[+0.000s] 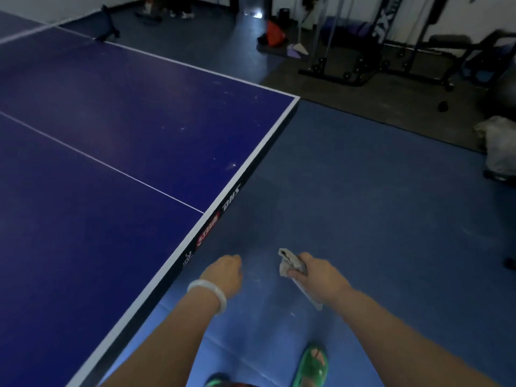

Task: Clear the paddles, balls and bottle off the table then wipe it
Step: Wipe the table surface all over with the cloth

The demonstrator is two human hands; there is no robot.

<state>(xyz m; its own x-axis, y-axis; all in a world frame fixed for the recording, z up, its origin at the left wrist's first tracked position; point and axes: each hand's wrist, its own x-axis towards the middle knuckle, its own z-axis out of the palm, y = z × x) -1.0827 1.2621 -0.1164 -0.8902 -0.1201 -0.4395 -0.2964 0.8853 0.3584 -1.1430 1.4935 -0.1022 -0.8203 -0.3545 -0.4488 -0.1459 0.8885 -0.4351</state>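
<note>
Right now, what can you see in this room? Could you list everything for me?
table tennis table: one, dark blue with white lines, left.
net post: one, black, far table edge.
cloth: one, grey-white, gripped in the right hand.
floor mat: blue, under and right of the table.
gym rack: one, black, far right.
orange bag: one, far floor.
white sack: one, right edge.
bracelet: one, white, left wrist.
sandals: two, green, on the feet.
left hand: loosely curled, holding nothing.
right hand: fingers curled round the cloth.

The blue table (111, 129) lies bare; a crumpled, seemingly grey cloth (290, 263) hangs beside its edge.
</note>
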